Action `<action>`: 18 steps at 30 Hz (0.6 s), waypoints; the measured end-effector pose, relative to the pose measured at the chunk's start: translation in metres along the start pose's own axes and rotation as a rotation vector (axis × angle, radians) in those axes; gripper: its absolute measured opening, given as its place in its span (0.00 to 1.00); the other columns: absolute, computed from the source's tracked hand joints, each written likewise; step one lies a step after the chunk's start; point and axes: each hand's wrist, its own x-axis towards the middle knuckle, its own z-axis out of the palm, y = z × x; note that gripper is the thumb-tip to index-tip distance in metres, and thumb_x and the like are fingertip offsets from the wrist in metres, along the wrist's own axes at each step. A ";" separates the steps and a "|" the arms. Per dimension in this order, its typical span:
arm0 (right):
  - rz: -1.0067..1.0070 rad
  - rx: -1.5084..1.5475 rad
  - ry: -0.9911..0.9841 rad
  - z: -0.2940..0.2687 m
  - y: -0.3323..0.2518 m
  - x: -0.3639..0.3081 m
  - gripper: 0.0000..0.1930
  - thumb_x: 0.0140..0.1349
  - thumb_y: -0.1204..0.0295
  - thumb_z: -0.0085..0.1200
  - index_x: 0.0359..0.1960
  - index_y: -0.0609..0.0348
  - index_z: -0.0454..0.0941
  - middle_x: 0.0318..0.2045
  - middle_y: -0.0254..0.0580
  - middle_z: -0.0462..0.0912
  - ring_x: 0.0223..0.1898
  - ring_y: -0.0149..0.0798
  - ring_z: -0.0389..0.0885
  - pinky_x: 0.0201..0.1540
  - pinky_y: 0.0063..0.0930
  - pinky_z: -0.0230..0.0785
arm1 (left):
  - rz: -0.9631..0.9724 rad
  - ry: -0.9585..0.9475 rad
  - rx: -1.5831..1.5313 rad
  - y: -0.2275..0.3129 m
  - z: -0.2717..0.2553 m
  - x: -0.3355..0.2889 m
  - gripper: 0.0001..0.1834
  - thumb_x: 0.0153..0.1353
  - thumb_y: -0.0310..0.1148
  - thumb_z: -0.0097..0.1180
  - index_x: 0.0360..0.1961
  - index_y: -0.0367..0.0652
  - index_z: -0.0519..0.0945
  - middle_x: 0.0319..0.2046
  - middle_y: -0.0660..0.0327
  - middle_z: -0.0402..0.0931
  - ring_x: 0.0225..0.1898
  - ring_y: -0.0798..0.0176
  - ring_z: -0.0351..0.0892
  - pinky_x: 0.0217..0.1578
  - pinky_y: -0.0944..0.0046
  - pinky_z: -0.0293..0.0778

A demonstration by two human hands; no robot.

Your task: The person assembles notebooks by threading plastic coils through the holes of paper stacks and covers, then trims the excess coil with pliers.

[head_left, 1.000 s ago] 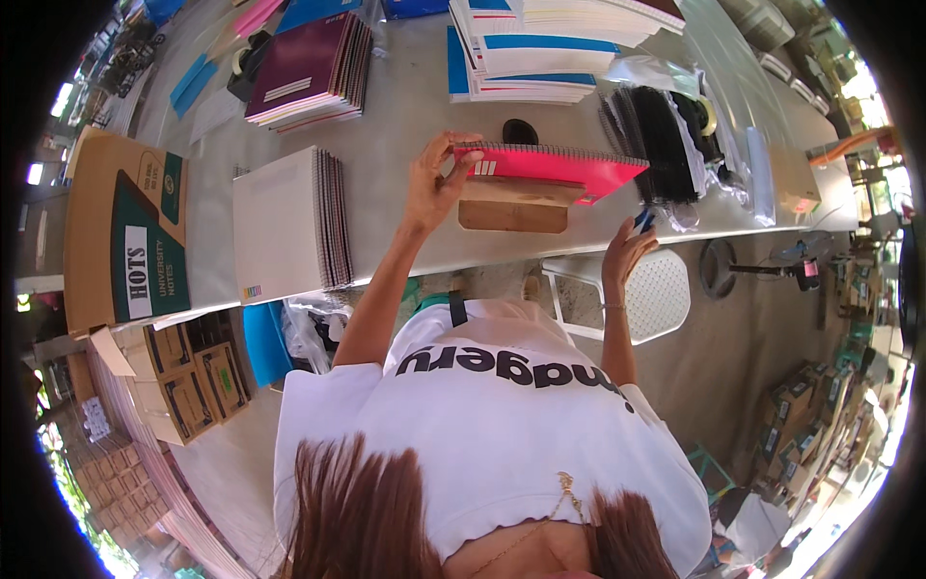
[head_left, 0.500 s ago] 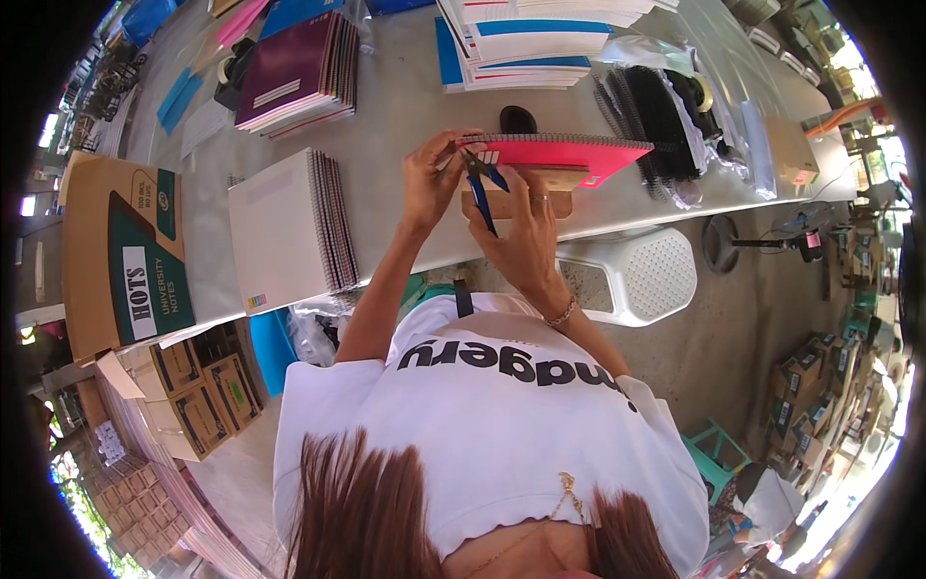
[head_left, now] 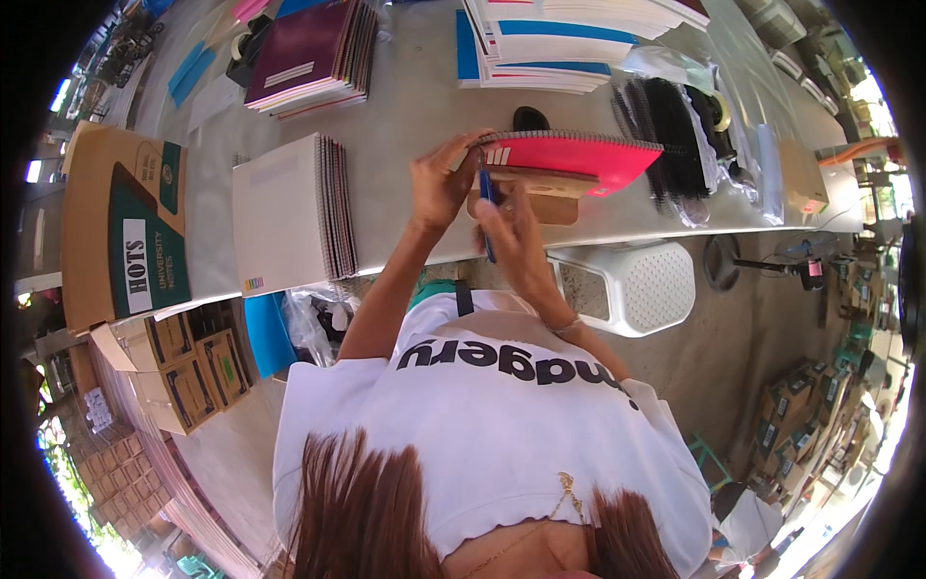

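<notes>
A spiral notebook with a bright pink-red cover (head_left: 569, 156) stands tilted at the table's front edge, its dark coil along the top. My left hand (head_left: 439, 188) has its fingers closed on the notebook's left corner, by the end of the coil. In my right hand (head_left: 519, 241) are blue-handled pliers (head_left: 488, 214), their tip up against that same corner. The jaws are too small to make out. Against the notebook's near side is a wooden block (head_left: 545, 183), partly behind my right fingers. A black rounded object (head_left: 530, 119) lies just beyond the coil.
On the left are a stack of white-covered spiral notebooks (head_left: 285, 207) and a cardboard box (head_left: 116, 227). Farther back lie maroon notebooks (head_left: 304, 58) and blue-and-white booklets (head_left: 550, 58). Black coils (head_left: 666, 140) lie right of the notebook. Below the table edge stands a white stool (head_left: 646, 285).
The pliers have turned in my right hand, and their spread handles now appear as one narrow line. My left hand stays at the notebook's corner. The whole view has shifted slightly.
</notes>
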 end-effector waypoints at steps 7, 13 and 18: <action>-0.104 -0.175 -0.199 -0.035 -0.002 -0.004 0.24 0.72 0.65 0.41 0.64 0.65 0.55 0.49 0.49 0.73 0.52 0.41 0.76 0.58 0.36 0.64 | 0.031 0.035 0.067 -0.007 0.004 0.001 0.14 0.57 0.24 0.58 0.46 0.46 0.82 0.37 0.57 0.83 0.35 0.57 0.84 0.38 0.64 0.78; -0.554 -0.770 0.508 -0.171 0.066 0.000 0.26 0.69 0.74 0.42 0.67 0.66 0.52 0.63 0.55 0.60 0.64 0.49 0.59 0.68 0.40 0.48 | -0.071 -0.066 0.008 0.009 -0.005 -0.001 0.21 0.58 0.20 0.54 0.54 0.46 0.77 0.41 0.56 0.81 0.40 0.59 0.83 0.42 0.61 0.78; -0.515 -1.074 0.462 -0.247 0.085 0.037 0.26 0.71 0.62 0.42 0.63 0.69 0.57 0.57 0.61 0.65 0.59 0.59 0.62 0.63 0.48 0.49 | 0.025 -0.108 0.112 0.013 -0.007 -0.004 0.18 0.58 0.19 0.52 0.49 0.46 0.78 0.42 0.55 0.78 0.43 0.49 0.79 0.42 0.57 0.76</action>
